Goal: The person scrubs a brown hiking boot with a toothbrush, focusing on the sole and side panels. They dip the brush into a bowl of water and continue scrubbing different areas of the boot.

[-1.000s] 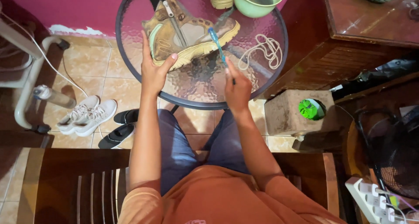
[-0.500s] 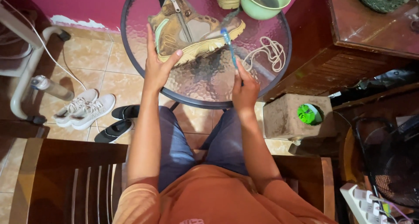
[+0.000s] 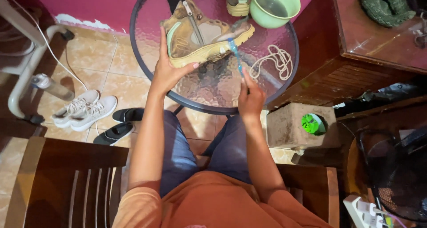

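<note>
In left hand (image 3: 167, 74): tan suede zip boot (image 3: 200, 34), gripped on its side. In right hand (image 3: 250, 99): blue toothbrush (image 3: 235, 54), bristles at sole; scrubbing seemingly unfinished, cream lace (image 3: 271, 61) beyond right hand, unthreaded.

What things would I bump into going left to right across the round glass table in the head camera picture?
Left hand → tan boot → blue toothbrush → coiled white lace. The green bowl sits farther back.

on the round table (image 3: 147, 72) the boot (image 3: 200, 37) lies at center, bowl (image 3: 274, 6) at one o'clock, coiled lace (image 3: 272, 61) at three, brush (image 3: 235, 54) between boot and lace.
</note>
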